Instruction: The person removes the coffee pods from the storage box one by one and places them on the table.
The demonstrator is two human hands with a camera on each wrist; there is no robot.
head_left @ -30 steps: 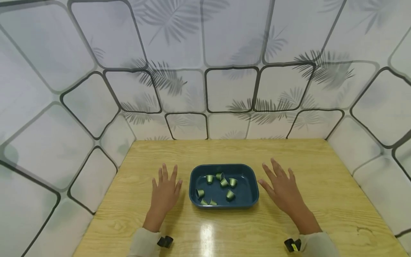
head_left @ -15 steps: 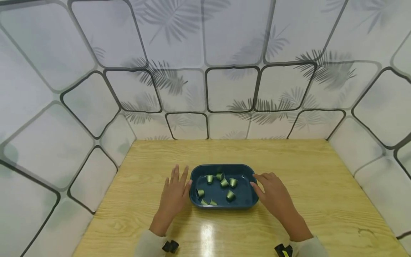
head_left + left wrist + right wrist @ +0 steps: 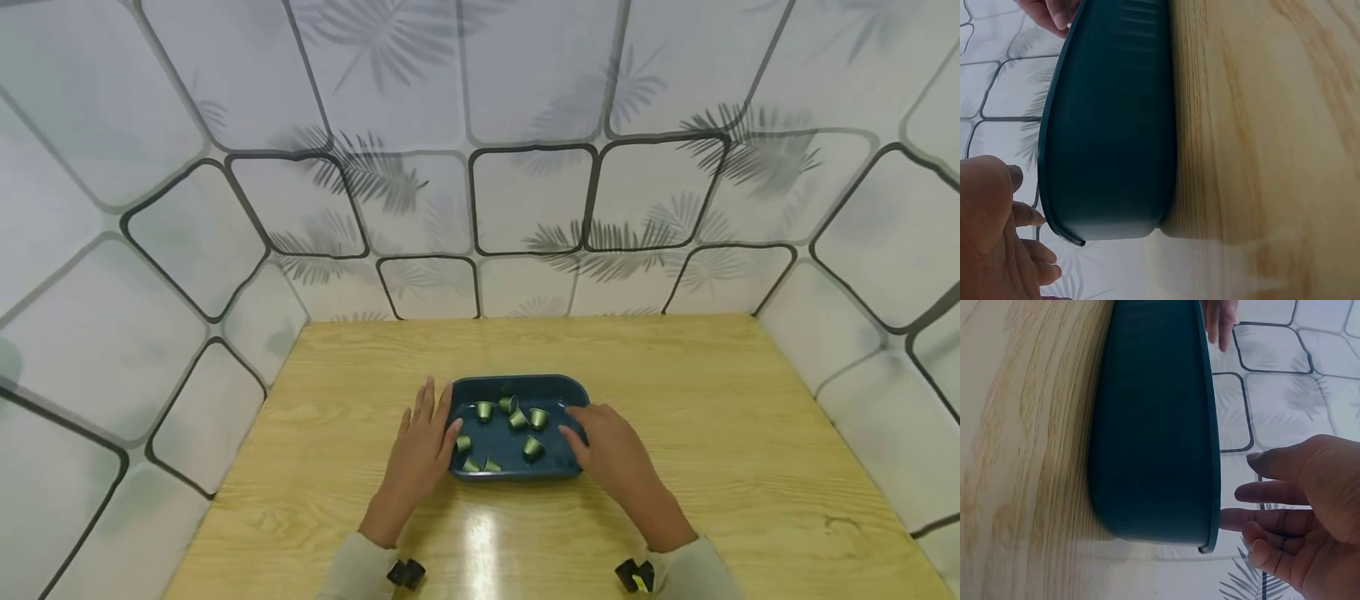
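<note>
A dark blue-green rectangular tray [image 3: 513, 475] sits on the table with several small green coffee capsules [image 3: 533, 448] scattered in it. At its left end, my left hand [image 3: 420, 454] lies against the rim, fingers straight and pointing away from me. My right hand [image 3: 618, 450] is at the opposite end, thumb and forefinger reaching over the rim with a gap between them. In the left wrist view, the left fingers [image 3: 1034, 249] are right at the rim and loosely spread. The right fingers [image 3: 1272, 520] come up to the rim relaxed in the right wrist view. Neither hand touches a capsule.
The wooden table [image 3: 360, 358] extends around the tray on all sides. Patterned white panels [image 3: 532, 200] with dark outlines and leaf prints stand behind it and at both sides. Cream sleeves [image 3: 358, 567] and black wrist cameras [image 3: 406, 573] are at the bottom.
Both hands have moved inward from beside the tray to its two ends. The right fingers have come over the rim. The capsules keep their places, while the head view has shifted slightly.
</note>
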